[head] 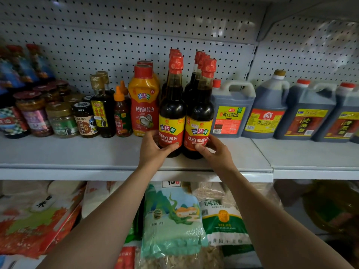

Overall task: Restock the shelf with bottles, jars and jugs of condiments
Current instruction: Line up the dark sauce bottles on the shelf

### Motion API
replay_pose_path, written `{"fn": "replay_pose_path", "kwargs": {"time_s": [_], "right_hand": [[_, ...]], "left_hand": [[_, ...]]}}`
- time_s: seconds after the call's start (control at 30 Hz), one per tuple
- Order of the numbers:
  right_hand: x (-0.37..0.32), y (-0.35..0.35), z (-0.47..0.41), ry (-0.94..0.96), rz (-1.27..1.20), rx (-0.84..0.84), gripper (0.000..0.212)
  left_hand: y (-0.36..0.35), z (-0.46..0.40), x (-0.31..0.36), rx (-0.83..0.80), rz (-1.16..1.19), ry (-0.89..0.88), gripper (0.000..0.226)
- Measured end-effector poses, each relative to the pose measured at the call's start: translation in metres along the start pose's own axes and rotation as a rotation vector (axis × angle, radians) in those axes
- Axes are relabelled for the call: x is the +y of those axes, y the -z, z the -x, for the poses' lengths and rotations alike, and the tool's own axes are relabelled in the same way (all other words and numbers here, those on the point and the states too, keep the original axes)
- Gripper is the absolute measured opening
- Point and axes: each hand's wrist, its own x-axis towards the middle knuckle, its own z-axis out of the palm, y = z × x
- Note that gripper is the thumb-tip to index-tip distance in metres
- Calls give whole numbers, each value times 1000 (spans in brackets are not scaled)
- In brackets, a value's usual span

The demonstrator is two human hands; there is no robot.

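— Left hand (153,147)?
— Wrapped around the base of the left soy sauce bottle (172,121), thumb across the front of the label, fingers curled behind.
— And the right hand (213,150)?
— Gripping the right soy sauce bottle (199,127) low down, thumb on the lower edge of the label, fingers curled round the right side.
— Where on the shelf (116,152)?
— Both upright, standing close side by side, almost touching, nearer the front lip than anything else in the row. Two files of the same red-capped bottles straight behind them, reaching toward the pegboard back (136,45).
— To the left?
— Just beside the left bottle, a red and yellow oyster sauce squeeze bottle (144,101), partly hidden behind the left hand. Further left, small orange-capped bottles (121,113), a dark bottle with a gold cap (102,107), then jars (62,121) out to the far left.
— To the right?
— A handled jug with a yellow label (231,113) near the right bottle, set further back. More dark jugs (303,113) beyond, across the seam to the next shelf section.
— Open room?
— A wide bare strip along the near edge, left and right of the two held bottles. Narrow gaps only between the neighbours further back.
— Below?
— Bags of rice (174,216) and a red patterned pack (38,226) on the lower level, under the forearms.
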Motion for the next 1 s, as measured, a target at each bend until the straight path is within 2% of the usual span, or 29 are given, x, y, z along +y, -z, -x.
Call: {"fn": "replay_pose_path", "kwargs": {"time_s": [0.1,0.3,0.57,1.0], "right_hand": [[4,0,-2,-6,-5,14,74],[5,-2,-6,5,7,48,63],[2,-4,-15,9,68,64,67],[-3,-8,-30,13,150,65,61]], "left_hand": [[3,2,0,-9,7,-9,74],[3,2,1,26,-13,-16,67],[-3,-8,0,59,-16,-11,63],[-10,-28,-1,58,-35,5,59]]}}
